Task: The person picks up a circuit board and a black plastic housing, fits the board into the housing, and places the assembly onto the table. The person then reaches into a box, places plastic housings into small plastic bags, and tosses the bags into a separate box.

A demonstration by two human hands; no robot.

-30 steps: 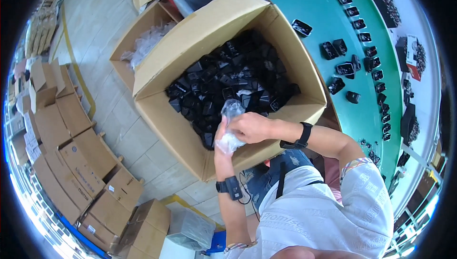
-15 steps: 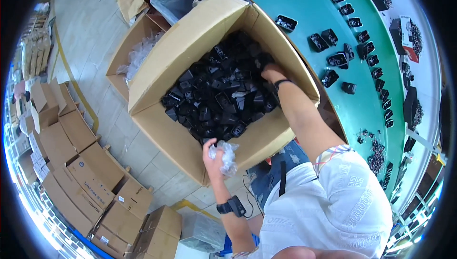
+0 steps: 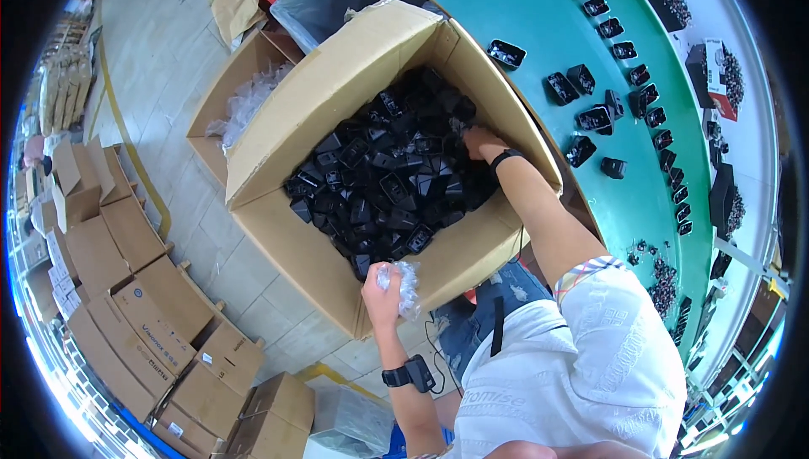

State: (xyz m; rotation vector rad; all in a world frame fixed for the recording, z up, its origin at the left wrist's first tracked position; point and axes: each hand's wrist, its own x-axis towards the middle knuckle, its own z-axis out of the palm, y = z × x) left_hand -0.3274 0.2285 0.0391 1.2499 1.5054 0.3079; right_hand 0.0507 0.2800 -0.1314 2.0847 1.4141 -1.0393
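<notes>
A large open cardboard carton (image 3: 324, 67) holds a heap of small black plastic cases (image 3: 383, 160). My right hand (image 3: 483, 144) reaches into the carton at its right side, down against the heap. Its fingers look curled, and the tips are partly hidden among the cases; a bit of something clear shows beside them. Over the carton's near corner, my left hand (image 3: 382, 292) is closed around a crumpled clear plastic bag (image 3: 408, 289), which bulges out on the right of the fingers.
On the right, a green table (image 3: 539, 12) carries loose black cases (image 3: 597, 119), a curved row of more cases and a pile of small dark parts (image 3: 663, 286). A smaller carton (image 3: 205, 130) with clear bags stands behind left. Stacked cartons (image 3: 160, 324) line the lower left.
My left hand's fingers have drawn in around the plastic bag; before, the thumb and a finger stuck out. My right hand has shifted slightly toward me, and its fingers are more curled.
</notes>
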